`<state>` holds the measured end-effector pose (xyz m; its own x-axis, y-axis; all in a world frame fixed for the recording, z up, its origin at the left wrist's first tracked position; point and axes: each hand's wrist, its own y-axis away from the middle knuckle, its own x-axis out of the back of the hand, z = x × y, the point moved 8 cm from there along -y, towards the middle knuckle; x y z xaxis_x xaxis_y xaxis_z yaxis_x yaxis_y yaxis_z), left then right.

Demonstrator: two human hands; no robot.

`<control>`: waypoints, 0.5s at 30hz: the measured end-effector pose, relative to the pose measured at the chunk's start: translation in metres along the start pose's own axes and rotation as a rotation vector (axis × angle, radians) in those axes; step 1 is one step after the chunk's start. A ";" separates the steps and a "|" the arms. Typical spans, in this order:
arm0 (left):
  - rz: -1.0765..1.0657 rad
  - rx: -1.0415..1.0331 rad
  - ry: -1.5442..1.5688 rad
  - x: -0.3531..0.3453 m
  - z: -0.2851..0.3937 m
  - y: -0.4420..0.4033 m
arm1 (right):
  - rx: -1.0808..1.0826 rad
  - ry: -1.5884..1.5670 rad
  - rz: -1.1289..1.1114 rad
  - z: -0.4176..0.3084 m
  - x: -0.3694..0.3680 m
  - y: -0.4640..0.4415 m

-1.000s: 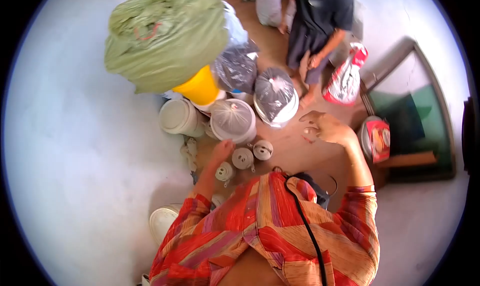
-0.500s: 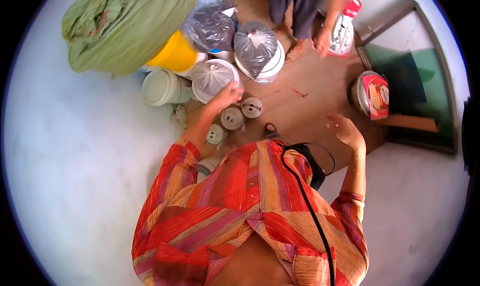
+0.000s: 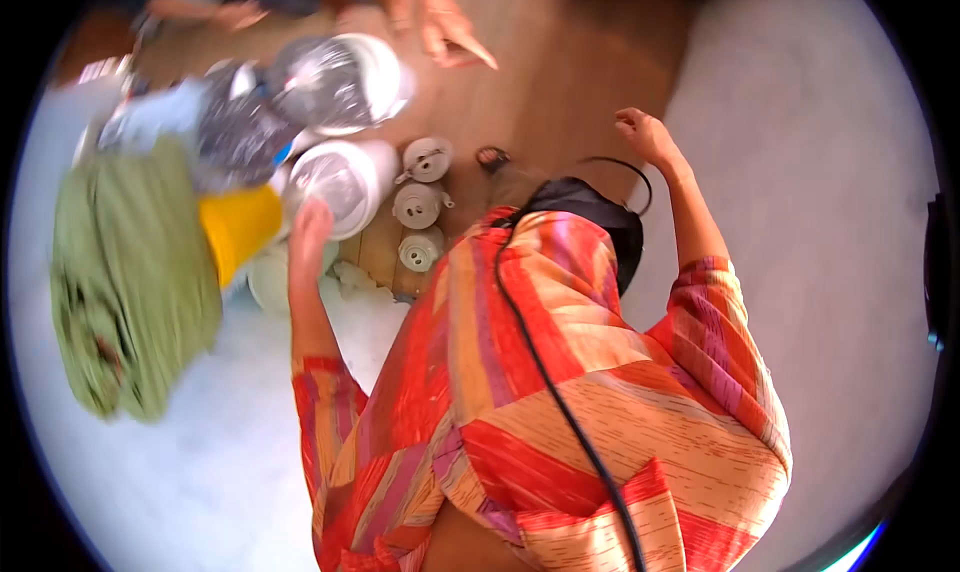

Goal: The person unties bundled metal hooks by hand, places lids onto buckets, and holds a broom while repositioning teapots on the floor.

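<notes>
At the far left, a bulky green bag (image 3: 140, 282) looks soft and slack, next to a yellow bucket (image 3: 240, 227) whose wall should be smooth and fairly stiff. The left hand (image 3: 312, 227) is at the near side of a white bucket (image 3: 378, 172) topped with clear plastic (image 3: 338, 187); it is blurred, so I cannot tell how far its fingers are bent or whether they grip anything. The white bucket sits on the wooden floor, left of three pale lidded pots (image 3: 417, 205) lined up close by. It is probably rigid but slick-walled, and heavy if full — the rim looks the surest hold, since the thin plastic could slip or tear. Beyond the pots, another person's hand (image 3: 448, 37) points rightward. Rightmost, the right hand (image 3: 645, 137) is raised, fingers loosely bent and half open, with nothing visible in it. No brand or label is readable — everything printed is too blurred.
</notes>
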<state>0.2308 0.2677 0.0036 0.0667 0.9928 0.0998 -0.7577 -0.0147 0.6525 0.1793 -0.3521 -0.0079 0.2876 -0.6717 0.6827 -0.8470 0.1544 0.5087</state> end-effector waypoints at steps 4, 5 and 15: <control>-0.264 0.584 -0.419 -0.016 -0.105 0.037 | -0.575 -0.004 0.168 0.197 -0.048 0.141; -0.306 0.604 -0.463 -0.024 -0.103 0.029 | -0.714 0.000 0.142 0.225 -0.071 0.178; -0.302 0.063 -0.805 -0.021 -0.044 -0.031 | -1.108 0.048 -0.159 0.228 -0.309 0.433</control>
<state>0.2247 0.2521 -0.0519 0.7175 0.5691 0.4016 -0.5976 0.2068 0.7747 -0.3786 -0.2422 -0.1180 0.3944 -0.7160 0.5760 0.0601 0.6455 0.7614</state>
